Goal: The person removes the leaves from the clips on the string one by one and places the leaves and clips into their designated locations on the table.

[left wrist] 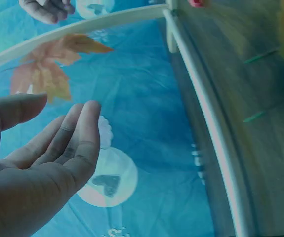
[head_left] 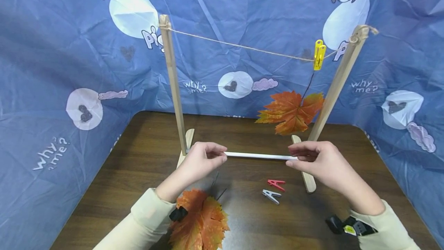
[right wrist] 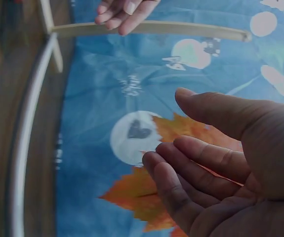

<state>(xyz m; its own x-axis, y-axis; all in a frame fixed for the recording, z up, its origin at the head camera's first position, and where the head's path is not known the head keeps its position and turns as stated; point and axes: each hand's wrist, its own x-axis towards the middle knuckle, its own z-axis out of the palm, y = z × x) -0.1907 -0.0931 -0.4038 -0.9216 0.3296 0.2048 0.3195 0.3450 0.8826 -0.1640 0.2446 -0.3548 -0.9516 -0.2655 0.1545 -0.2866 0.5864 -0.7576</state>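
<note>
My left hand (head_left: 201,161) and right hand (head_left: 324,161) hover at either end of a white rod (head_left: 258,155), which runs low between two wooden posts. Both wrist views show the rod apart from the hands, with nothing between the thumb and loosely bent fingers of the left hand (left wrist: 48,158) or the right hand (right wrist: 221,168). A string (head_left: 239,45) joins the post tops. On it, near the right post (head_left: 338,80), a yellow clothespin (head_left: 318,57) holds an orange maple leaf (head_left: 293,113) by its stem. The left post (head_left: 174,80) stands beyond my left hand.
A red clothespin (head_left: 276,184) and a pale grey one (head_left: 271,195) lie on the brown table (head_left: 243,211). Orange artificial leaves (head_left: 204,215) lie at the front left, partly under my left forearm. Blue printed cloth (head_left: 208,7) hangs behind and at both sides.
</note>
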